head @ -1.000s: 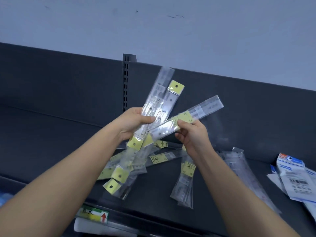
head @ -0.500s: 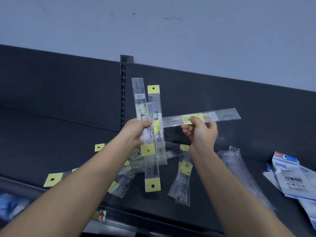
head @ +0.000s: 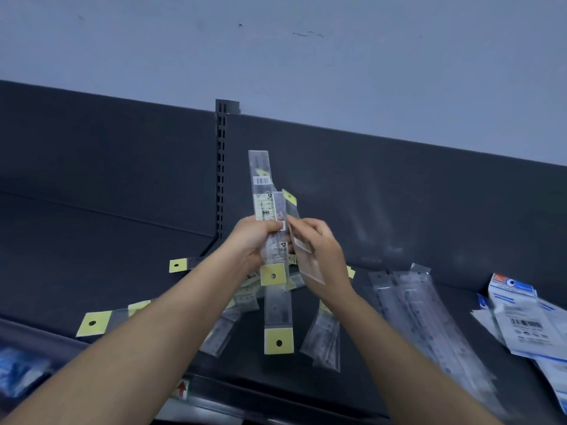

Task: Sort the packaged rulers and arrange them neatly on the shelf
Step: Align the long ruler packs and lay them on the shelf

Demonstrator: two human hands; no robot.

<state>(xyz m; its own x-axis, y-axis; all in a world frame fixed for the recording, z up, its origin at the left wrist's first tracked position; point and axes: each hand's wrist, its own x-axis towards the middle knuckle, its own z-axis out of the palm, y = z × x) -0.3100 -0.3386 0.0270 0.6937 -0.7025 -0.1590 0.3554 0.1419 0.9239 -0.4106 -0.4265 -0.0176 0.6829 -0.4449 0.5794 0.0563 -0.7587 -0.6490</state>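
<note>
clear rulers [head: 277, 305] with yellow tabs, dark grey shelf [head: 92, 240], blue-and-white packets [head: 521, 317], pale wall [head: 306, 62]

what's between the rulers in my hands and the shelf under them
Loose packaged rulers lie scattered on the shelf right beneath the held bundle, so that spot is taken. Bare shelf surface shows further left.

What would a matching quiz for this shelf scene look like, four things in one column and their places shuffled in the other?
Things
1 upright ruler bundle
2 single ruler pack
3 blue-and-white packets
4 red-arrow label

Places
A far right of the shelf
B gripped by the left hand
C on the shelf's front edge
D held by the right hand

Pairs: 1-B, 2-D, 3-A, 4-C
</note>
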